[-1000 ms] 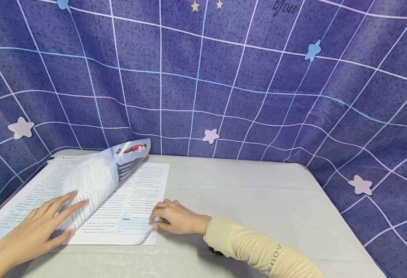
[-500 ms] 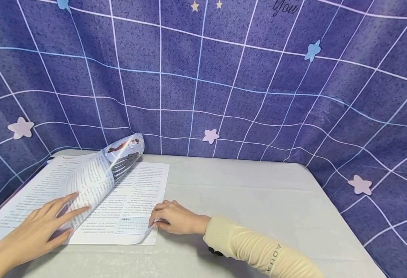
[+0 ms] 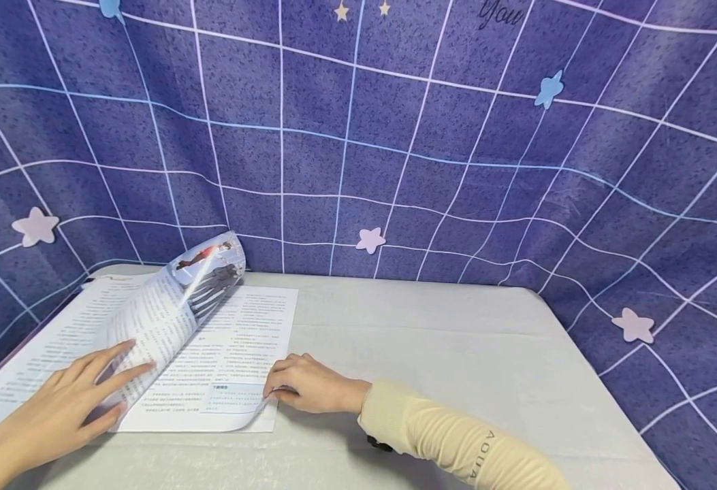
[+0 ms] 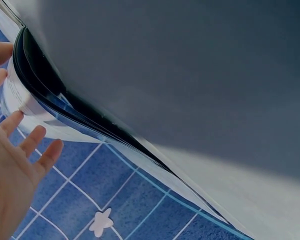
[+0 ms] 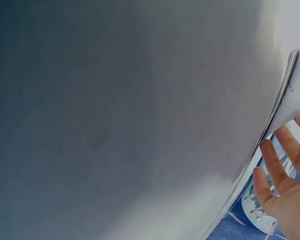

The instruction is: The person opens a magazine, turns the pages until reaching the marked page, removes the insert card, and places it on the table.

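Observation:
An open magazine (image 3: pixel 244 340) lies at the left of the table, its pages full of small print. One page (image 3: pixel 156 306) arches up from the middle, with a picture in red and dark stripes on its curled far end. My left hand (image 3: pixel 67 401) rests on that arched page near its front edge, fingers spread. At the front right corner of the magazine, my right hand (image 3: pixel 309 384) pinches the lifted corner of a right-hand page. The left wrist view shows the left fingers (image 4: pixel 37 135) beside the curved pages. In the right wrist view, fingers (image 5: pixel 272 157) meet the page corner.
A pale grey cloth covers the table (image 3: pixel 444 347), which extends to the right of the magazine. Behind and at both sides hangs a purple-blue curtain (image 3: pixel 395 156) with a grid and stars. A cream sleeve (image 3: pixel 450 429) covers the right forearm.
The curled far end of the arched page has swung left and risen slightly, showing more of its picture. Both hands stay in nearly the same places.

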`<state>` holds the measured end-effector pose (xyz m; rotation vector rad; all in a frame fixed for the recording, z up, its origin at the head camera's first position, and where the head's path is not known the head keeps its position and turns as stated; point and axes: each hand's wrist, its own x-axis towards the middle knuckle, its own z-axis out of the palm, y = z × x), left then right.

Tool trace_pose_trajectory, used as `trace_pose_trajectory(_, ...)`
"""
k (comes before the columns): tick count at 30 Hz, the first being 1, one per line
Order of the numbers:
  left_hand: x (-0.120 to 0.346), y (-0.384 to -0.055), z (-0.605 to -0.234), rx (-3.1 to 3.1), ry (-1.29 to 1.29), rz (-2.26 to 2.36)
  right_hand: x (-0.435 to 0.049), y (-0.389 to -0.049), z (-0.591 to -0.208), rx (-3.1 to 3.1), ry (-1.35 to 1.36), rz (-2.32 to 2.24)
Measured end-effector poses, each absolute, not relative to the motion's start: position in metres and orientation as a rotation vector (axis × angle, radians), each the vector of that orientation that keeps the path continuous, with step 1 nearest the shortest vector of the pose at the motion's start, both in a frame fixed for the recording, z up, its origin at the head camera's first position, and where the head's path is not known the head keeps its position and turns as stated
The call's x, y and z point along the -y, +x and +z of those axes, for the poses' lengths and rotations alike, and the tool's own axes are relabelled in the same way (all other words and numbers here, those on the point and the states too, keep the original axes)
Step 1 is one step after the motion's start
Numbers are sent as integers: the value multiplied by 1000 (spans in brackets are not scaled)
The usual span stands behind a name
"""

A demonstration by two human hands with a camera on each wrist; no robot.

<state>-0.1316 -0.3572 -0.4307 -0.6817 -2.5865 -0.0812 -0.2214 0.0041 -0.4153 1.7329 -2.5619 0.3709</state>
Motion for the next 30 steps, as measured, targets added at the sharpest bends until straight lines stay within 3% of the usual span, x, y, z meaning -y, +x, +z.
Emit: trace_pose_trajectory(30,356,-131,-430,2589,-639,-72,-3,-226,-416,2451,1780,448)
